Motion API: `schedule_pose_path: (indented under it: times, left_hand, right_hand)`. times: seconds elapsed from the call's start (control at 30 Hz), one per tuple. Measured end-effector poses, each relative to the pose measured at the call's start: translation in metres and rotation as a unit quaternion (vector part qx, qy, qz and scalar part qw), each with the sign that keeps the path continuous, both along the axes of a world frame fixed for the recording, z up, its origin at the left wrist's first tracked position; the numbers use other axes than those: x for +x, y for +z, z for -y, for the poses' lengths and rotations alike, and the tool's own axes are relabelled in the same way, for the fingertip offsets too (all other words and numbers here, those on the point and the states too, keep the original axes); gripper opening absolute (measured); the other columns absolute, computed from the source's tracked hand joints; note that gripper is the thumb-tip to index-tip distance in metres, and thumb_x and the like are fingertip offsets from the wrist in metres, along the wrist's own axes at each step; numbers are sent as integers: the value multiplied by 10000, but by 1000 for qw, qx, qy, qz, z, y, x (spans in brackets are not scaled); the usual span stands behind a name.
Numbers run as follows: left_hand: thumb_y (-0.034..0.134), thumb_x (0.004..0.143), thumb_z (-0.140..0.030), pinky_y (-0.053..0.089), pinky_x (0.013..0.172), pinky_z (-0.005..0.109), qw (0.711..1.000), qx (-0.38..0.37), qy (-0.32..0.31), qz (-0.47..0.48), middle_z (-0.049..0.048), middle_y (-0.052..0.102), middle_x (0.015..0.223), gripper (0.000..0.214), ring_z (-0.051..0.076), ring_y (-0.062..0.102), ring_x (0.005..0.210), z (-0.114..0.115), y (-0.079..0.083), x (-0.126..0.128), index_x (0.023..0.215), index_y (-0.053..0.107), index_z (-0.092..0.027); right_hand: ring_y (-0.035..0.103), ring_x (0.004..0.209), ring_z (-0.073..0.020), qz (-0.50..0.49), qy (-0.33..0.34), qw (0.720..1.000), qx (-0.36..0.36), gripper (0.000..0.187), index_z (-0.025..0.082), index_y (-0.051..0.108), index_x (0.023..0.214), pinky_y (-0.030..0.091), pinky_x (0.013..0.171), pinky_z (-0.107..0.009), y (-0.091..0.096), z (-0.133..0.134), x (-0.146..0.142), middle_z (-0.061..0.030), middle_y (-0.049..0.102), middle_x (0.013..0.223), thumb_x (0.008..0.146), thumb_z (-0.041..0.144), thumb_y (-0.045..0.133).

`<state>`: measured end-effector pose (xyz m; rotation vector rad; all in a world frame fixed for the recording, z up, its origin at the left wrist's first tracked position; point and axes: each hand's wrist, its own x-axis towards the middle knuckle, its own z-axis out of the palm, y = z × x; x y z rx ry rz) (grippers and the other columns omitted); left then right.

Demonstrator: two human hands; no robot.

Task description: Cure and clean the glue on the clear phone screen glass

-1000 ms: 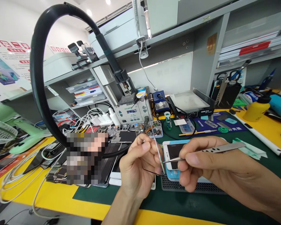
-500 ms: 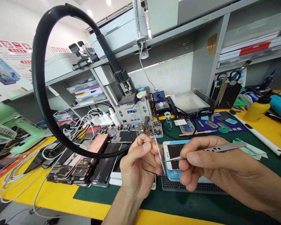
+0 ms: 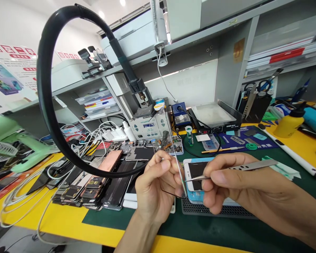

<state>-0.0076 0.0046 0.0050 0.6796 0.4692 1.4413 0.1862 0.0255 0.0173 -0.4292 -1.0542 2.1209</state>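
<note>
My left hand (image 3: 158, 182) grips a thin clear sheet (image 3: 174, 151), seen nearly edge-on and tilted; it may be glass or film. Between thumb and fingers of my right hand (image 3: 226, 179) is a pair of metal tweezers (image 3: 255, 165). Their fine tips point left and meet the sheet's lower edge, where a greenish strip shows; whether they pinch it I cannot tell. Behind the right fingers lies a white phone (image 3: 191, 172) with a dark screen, partly hidden, on a blue item (image 3: 195, 197) above a black perforated mat (image 3: 200, 209).
Stacked phone parts (image 3: 105, 179) and a tangle of white cables (image 3: 42, 191) lie to the left. A black hose (image 3: 46, 91) arches from the grey rework station (image 3: 144, 127). At the right stand a yellow bottle (image 3: 289, 123) and a white stick-like tool (image 3: 292, 153).
Almost nothing differs. The view has shifted very slightly, and both hands keep their hold on the clear sheet and the tweezers.
</note>
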Motion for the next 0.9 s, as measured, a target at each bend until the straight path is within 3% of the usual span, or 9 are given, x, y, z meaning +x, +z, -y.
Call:
schedule_pose_path:
  times: [0.9]
  left_hand:
    - [709,783,-159,516,409,183,1000,-6,1,-3,22,662,696,41,125,606,560,0,0,0,766,673,-150]
  right_hand:
    - [774,712,-185,18,-6,1000,-1,80,159,806,833,643,667,-255,2,1,0,-60,783,806,823,237,813]
